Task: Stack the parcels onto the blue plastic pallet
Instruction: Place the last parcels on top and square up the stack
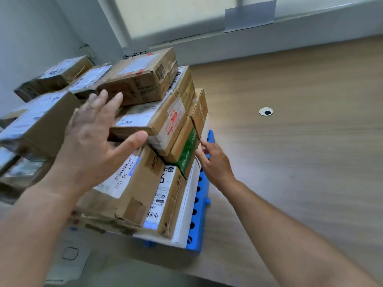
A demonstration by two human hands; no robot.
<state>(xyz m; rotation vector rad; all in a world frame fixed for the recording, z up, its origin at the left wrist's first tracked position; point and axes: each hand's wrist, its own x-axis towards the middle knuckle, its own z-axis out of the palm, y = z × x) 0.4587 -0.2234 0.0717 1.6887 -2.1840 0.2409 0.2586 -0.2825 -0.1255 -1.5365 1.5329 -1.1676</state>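
Head view: one blue pallet (pixel 204 195) on the worktop (pixel 290 141) carries at least seven stacked parcels (pixel 136 79). Left grip (pixel 93 139) is spread wide and right grip (pixel 215 162) straight-fingered; both hold nothing.

Plenty of room on my right: bare wooden tabletop (pixel 300 162) beside the blue pallet (pixel 202 204), just a cable grommet (pixel 266 111) well off. Left is jammed with loose parcels (pixel 39 123) just beside the stack (pixel 145 125), wall (pixel 269 40) behind.

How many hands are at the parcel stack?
2. Left hand spread open in front of the upper parcels; right hand fingertips at the green-printed parcel, above the blue pallet.
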